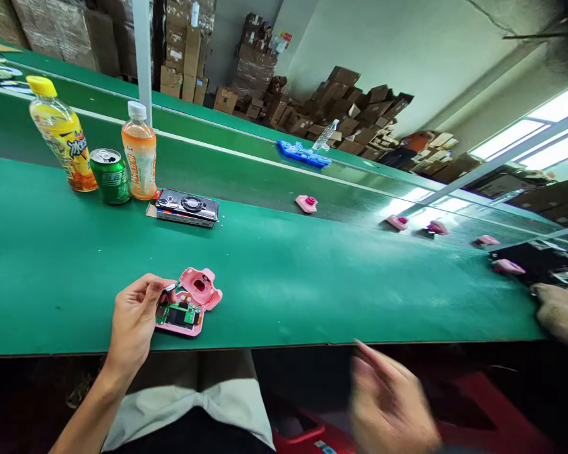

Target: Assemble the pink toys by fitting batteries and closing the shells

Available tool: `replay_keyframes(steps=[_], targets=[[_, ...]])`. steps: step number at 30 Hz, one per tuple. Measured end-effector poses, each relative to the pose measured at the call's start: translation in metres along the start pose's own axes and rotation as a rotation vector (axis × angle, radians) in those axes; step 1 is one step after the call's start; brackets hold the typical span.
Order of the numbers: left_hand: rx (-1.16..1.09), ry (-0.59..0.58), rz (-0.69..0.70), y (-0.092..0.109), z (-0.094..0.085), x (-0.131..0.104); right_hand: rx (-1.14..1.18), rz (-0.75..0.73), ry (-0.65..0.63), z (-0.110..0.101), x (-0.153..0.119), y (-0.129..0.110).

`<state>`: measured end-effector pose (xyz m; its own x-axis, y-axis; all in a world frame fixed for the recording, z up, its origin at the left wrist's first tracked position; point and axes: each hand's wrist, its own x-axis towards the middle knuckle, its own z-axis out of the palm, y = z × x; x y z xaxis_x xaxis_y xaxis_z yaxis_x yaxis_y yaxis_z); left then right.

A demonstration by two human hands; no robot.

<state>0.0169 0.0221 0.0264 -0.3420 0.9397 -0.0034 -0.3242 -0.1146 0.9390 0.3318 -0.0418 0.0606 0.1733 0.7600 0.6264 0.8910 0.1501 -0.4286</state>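
Note:
An opened pink toy camera lies near the front edge of the green table, its green circuit board facing up. Its pink front shell rests just behind the board, inner side showing. Over the left part of the camera, my left hand pinches a small dark part with a silvery face, too small to name. My right hand is away to the right, in front of the table edge and low. Motion smears its fingers, and nothing can be made out in them.
At the back left stand a yellow-capped bottle, a green can, an orange bottle and a boxed black device. Several pink camera bodies sit on the conveyor belt. Another person's hand is at far right.

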Motion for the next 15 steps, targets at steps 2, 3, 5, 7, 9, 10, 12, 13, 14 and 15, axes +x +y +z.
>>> replay_keyframes(steps=[2,3,5,7,9,10,12,13,14,15], targets=[[0.084,-0.068,0.056,0.003,0.001,-0.001,0.223,-0.317,-0.206,0.032,0.022,-0.055],[0.125,-0.103,0.079,0.004,0.001,-0.002,0.330,-0.436,-0.349,0.050,0.034,-0.083],[0.169,-0.138,0.112,0.006,0.002,-0.002,0.422,-0.630,-0.574,0.081,0.056,-0.129],[0.152,-0.114,0.117,0.006,0.003,-0.002,0.453,-0.666,-0.724,0.100,0.070,-0.156],[0.121,-0.068,0.103,0.004,0.003,-0.001,0.475,-0.613,-0.796,0.108,0.075,-0.162],[0.111,-0.046,0.097,0.003,0.004,-0.001,0.482,-0.589,-0.816,0.108,0.074,-0.161],[0.126,-0.013,0.098,0.002,0.005,-0.002,0.453,-0.594,-0.845,0.107,0.071,-0.156],[0.156,0.000,0.105,0.003,0.006,-0.002,0.423,-0.621,-0.859,0.106,0.069,-0.153],[0.193,0.009,0.110,0.004,0.007,-0.003,0.393,-0.651,-0.870,0.104,0.067,-0.152],[0.229,0.019,0.112,0.005,0.008,-0.004,0.375,-0.681,-0.874,0.103,0.066,-0.152]])
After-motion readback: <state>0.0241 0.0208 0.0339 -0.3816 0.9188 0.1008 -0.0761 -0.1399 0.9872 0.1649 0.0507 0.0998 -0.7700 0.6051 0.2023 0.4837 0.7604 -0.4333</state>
